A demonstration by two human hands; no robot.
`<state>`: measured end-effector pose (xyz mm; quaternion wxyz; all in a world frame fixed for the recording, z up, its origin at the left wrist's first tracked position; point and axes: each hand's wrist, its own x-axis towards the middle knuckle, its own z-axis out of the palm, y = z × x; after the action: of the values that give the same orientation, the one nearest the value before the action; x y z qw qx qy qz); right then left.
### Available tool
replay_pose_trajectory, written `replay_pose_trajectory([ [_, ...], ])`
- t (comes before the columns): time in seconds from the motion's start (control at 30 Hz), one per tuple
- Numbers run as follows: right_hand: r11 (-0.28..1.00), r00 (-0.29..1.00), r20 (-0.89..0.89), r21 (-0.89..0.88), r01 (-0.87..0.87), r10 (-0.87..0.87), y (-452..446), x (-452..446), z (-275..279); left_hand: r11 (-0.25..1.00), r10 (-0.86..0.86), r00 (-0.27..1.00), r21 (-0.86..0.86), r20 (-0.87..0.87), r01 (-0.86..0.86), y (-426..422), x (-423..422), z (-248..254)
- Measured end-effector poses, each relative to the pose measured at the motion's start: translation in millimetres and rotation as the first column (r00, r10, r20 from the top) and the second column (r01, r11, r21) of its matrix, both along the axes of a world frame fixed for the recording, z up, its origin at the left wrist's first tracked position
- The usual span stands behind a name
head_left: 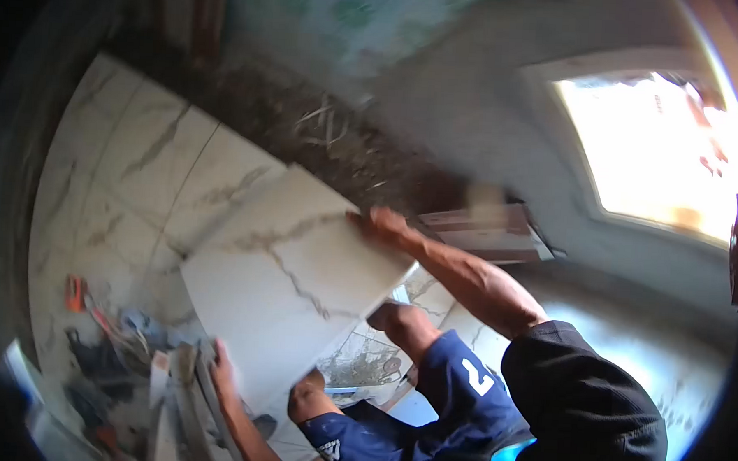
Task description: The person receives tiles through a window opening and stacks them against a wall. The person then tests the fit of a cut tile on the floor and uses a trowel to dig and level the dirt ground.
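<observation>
A large cream floor tile point(301, 269) with brown-grey marbled veins is held tilted in front of my knees. My right hand point(383, 227) grips its upper right edge, with the arm stretched out from a black sleeve. At the lower left edge my left hand point(224, 371) holds the same tile, its fingers partly blurred and partly hidden. Beneath and beyond the tile spreads a floor of similar marbled tiles point(141, 163) with dark joint lines. Whether the held tile touches that floor cannot be told.
Tools with an orange piece point(75, 293) and wooden strips point(160, 386) clutter the floor at left. Bare dirt with debris point(324, 130) runs along the wall. Flat boxes point(488, 232) lie by the wall under a bright window point(652, 152). My knees are close below the tile.
</observation>
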<state>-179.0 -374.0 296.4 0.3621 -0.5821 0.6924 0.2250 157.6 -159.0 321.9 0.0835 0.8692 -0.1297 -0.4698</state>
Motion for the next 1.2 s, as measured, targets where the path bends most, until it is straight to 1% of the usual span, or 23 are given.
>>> replay_pose_trajectory([
  [0.03,0.987,0.994,0.075,0.144,0.073,-0.084,1,-13,32,0.996,0.05,0.999,-0.069,0.011,-0.049,29,-5,-1],
  [0.07,0.984,0.994,0.051,0.154,0.085,-0.094,14,-27,61,0.999,-0.044,0.999,0.027,-0.028,0.045,38,-7,14],
  [0.1,0.981,0.994,0.034,0.168,0.097,-0.105,29,-42,84,0.986,-0.01,0.994,0.163,-0.107,0.028,29,-21,48],
  [0.17,0.978,0.997,0.019,0.197,0.066,-0.072,52,-74,127,0.974,-0.104,0.992,0.195,-0.071,0.116,37,-48,87],
  [0.23,0.965,0.996,-0.068,0.252,0.067,-0.051,75,-99,164,0.965,-0.114,0.991,0.23,-0.075,0.128,39,-69,121],
  [0.3,0.908,0.964,-0.179,0.338,0.247,-0.195,88,-103,219,0.958,-0.173,0.957,0.187,-0.232,0.218,24,-75,172],
  [0.37,0.917,0.931,-0.266,0.244,0.315,-0.249,126,-120,261,0.953,-0.221,0.95,0.159,-0.218,0.258,29,-86,198],
  [0.43,0.844,0.863,-0.295,0.238,0.482,-0.41,156,-130,314,0.914,-0.356,0.926,0.16,-0.122,0.373,11,-101,253],
  [0.47,0.809,0.826,-0.305,0.219,0.546,-0.475,177,-135,333,0.927,-0.356,0.923,0.07,-0.145,0.369,12,-100,264],
  [0.5,0.76,0.777,-0.35,0.221,0.612,-0.523,171,-118,337,0.914,-0.385,0.908,0.067,-0.165,0.4,-19,-80,259],
  [0.57,0.699,0.719,-0.324,0.198,0.687,-0.615,189,-108,371,0.893,-0.448,0.859,-0.067,-0.247,0.446,-54,-67,288],
  [0.63,0.576,0.586,-0.257,0.122,0.808,-0.768,215,-98,384,0.839,-0.545,0.807,-0.148,-0.227,0.524,-97,-66,316],
  [0.7,0.518,0.528,-0.147,0.105,0.849,-0.836,239,-88,410,0.674,-0.737,0.668,-0.2,-0.107,0.711,-116,-72,357],
  [0.73,0.469,0.475,-0.112,0.075,0.88,-0.873,252,-90,428,0.638,-0.769,0.633,-0.142,-0.085,0.757,-118,-84,393],
  [0.77,0.411,0.415,-0.094,0.059,0.91,-0.905,257,-91,434,0.627,-0.778,0.624,-0.152,-0.07,0.764,-119,-87,395],
  [0.83,0.387,0.387,-0.015,-0.027,0.922,-0.922,276,-98,432,0.62,-0.763,0.64,-0.382,-0.089,0.686,-125,-99,397],
  [0.87,0.331,0.332,0.038,-0.032,0.943,-0.942,268,-108,439,0.6,-0.748,0.649,-0.557,-0.138,0.574,-134,-111,407],
  [0.9,0.265,0.264,0.073,0.003,0.964,-0.962,267,-101,446,0.596,-0.759,0.638,-0.533,-0.131,0.601,-144,-117,424],
  [1.0,0.213,0.214,0.069,-0.021,0.977,-0.974,259,-100,438,0.547,-0.819,0.563,-0.443,-0.109,0.71,-188,-140,438],
  [1.03,0.212,0.213,0.071,-0.016,0.977,-0.975,261,-103,438,0.548,-0.818,0.559,-0.478,-0.134,0.687,-195,-147,448],
  [1.1,0.226,0.238,0.155,-0.088,0.97,-0.959,262,-102,439,0.541,-0.831,0.538,-0.423,-0.139,0.727,-208,-158,471],
  [1.13,0.183,0.191,0.159,-0.064,0.981,-0.969,261,-101,442,0.542,-0.83,0.541,-0.417,-0.134,0.729,-213,-162,479],
  [1.2,0.189,0.193,0.144,-0.039,0.981,-0.971,260,-101,447,0.482,-0.869,0.482,-0.399,-0.109,0.78,-223,-168,490],
])
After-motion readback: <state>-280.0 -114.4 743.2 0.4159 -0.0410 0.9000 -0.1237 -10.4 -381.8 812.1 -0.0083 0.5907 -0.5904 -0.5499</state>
